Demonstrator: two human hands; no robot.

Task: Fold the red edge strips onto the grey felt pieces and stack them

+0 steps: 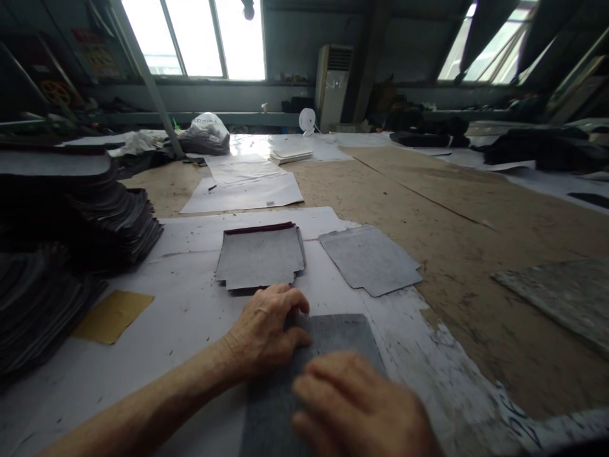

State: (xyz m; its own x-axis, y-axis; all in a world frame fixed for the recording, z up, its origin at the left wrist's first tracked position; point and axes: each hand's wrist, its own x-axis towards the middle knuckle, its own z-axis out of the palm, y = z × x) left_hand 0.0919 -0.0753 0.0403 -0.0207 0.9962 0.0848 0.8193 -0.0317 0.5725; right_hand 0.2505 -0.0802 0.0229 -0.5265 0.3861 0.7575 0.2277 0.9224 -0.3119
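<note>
A dark grey fabric piece lies flat on white paper directly in front of me. My left hand rests at its far left corner, thumb on the cloth and bent index finger by the edge, a gap between them. Over the near part of the same piece is my right hand, blurred, its fingers curled together; whatever they hold is hidden. Just beyond my left hand sits a small stack of grey notched pieces with a dark red edge at the back. A single lighter grey notched piece lies to its right.
Tall stacks of dark cut pieces stand at the left, near a yellowish card. White paper covers part of the brown tabletop. A grey slab lies at right. Farther back are a bag and a white spool.
</note>
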